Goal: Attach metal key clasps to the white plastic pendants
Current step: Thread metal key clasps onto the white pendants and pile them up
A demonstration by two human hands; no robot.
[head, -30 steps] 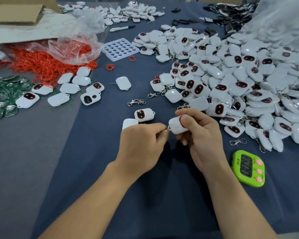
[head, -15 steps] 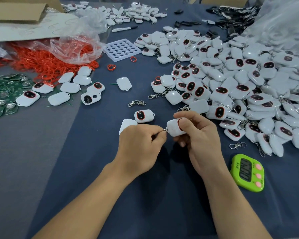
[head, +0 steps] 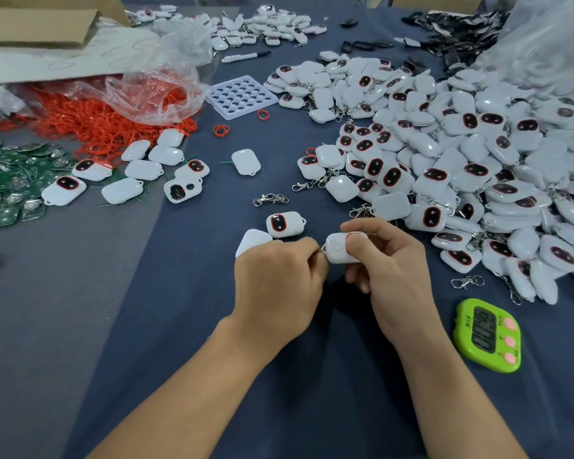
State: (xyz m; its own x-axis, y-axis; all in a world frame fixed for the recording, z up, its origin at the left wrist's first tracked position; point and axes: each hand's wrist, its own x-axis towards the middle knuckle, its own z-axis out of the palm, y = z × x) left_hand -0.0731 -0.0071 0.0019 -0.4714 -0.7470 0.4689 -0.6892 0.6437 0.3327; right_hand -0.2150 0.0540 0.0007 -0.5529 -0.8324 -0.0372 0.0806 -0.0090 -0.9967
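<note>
My right hand (head: 391,276) grips a white plastic pendant (head: 338,248) between thumb and fingers, just above the blue cloth. My left hand (head: 279,279) is curled against the pendant's left end, pinching a small metal clasp that is almost wholly hidden by the fingers. Two more pendants lie just beyond my left hand: one face up with a red-rimmed dark window (head: 285,224), one plain side up (head: 251,241). A loose metal clasp (head: 269,199) lies further out, and another clasp (head: 466,281) lies to the right.
A large heap of white pendants (head: 461,167) fills the right side. A green timer (head: 487,336) lies near my right wrist. Red rings in a plastic bag (head: 120,117), green circuit boards (head: 10,180), a white tray (head: 241,96) and several pendants (head: 136,180) sit left.
Both hands stay together on the same pendant, shifted slightly left and away from me. My left fingers have pressed closer to the pendant's end.
</note>
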